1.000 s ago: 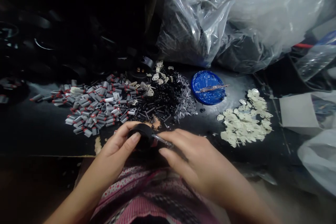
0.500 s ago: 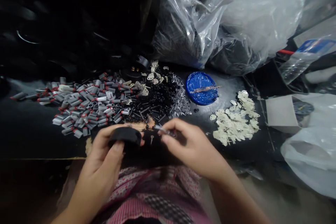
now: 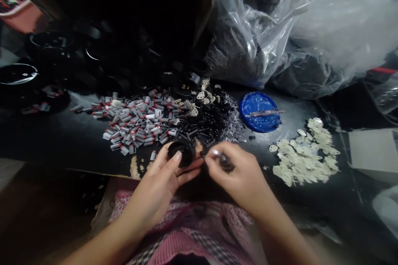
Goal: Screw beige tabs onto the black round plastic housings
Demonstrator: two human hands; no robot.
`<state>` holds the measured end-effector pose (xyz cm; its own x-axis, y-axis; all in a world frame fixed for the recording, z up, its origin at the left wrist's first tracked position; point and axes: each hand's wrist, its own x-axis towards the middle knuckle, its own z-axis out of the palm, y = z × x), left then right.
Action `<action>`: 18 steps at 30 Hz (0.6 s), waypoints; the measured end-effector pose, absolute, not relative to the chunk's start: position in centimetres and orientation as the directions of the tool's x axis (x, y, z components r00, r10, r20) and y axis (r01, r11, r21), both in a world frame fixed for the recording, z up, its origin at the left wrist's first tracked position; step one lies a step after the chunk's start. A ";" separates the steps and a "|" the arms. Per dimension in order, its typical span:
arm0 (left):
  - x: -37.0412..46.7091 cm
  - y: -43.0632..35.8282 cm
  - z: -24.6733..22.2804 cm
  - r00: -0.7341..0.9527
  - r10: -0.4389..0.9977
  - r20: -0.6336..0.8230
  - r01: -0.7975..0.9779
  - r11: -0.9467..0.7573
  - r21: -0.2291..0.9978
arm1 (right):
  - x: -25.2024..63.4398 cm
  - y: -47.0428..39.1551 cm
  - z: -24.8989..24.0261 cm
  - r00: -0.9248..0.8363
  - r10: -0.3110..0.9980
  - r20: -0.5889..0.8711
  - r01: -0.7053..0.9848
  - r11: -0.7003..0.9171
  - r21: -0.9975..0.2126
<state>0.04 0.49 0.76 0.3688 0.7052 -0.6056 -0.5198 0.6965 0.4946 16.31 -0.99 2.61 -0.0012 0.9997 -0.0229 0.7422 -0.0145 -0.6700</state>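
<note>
The fingers of the left hand (image 3: 163,178) are curled around a black round cup (image 3: 187,152), with the thumb pressed on its near rim and other fingertips reached out past it to the right. The cup is held above the near edge of the bench (image 3: 83,143). By the right hand (image 3: 241,169), a dark-handled tool (image 3: 226,163) is pinched between thumb and forefinger, its tip end brought close beside the cup; whether anything is carried there cannot be told through the blur.

One piece is judged to be partway through: the cup is in hand, but no finished fitting can be made out in its dark interior. Much is judged to be left, since large heaps lie loose: grey red-banded cylinders (image 3: 137,126), springs (image 3: 192,133), small grey pieces (image 3: 232,122) and cream plates (image 3: 303,155). A blue lid (image 3: 263,123), smeared inside, is placed between the last two, with a stick (image 3: 265,113) laid across it.
</note>
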 end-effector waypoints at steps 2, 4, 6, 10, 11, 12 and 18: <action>0.4 0.5 0.8 0.394 0.691 -0.606 -0.533 0.709 0.462 | 16.0 -1.3 3.0 0.002 1.000 0.011 0.664 0.007 -0.748; 0.7 0.5 0.8 0.370 0.714 -0.595 -0.536 0.687 0.491 | 15.7 -1.5 3.1 0.000 0.998 0.067 0.673 0.049 -0.738; 0.8 0.3 0.6 0.318 0.757 -0.571 -0.530 0.642 0.554 | 15.6 -1.6 3.0 -0.003 0.992 0.128 0.718 0.091 -0.690; 0.5 -0.1 0.2 0.267 0.803 -0.532 -0.487 0.589 0.645 | 15.7 -1.8 2.9 -0.013 0.981 0.192 0.754 0.135 -0.643; 0.4 -0.2 0.2 0.261 0.808 -0.529 -0.477 0.584 0.656 | 15.7 -1.8 3.0 -0.013 0.981 0.193 0.735 0.140 -0.664; 0.3 -0.3 0.2 0.264 0.807 -0.528 -0.467 0.587 0.662 | 15.8 -1.9 3.0 -0.010 0.981 0.196 0.706 0.146 -0.693; 0.5 -0.3 0.1 0.439 0.765 -0.472 -0.413 0.638 0.650 | 15.7 -2.1 2.7 -0.032 0.949 0.315 0.734 0.236 -0.636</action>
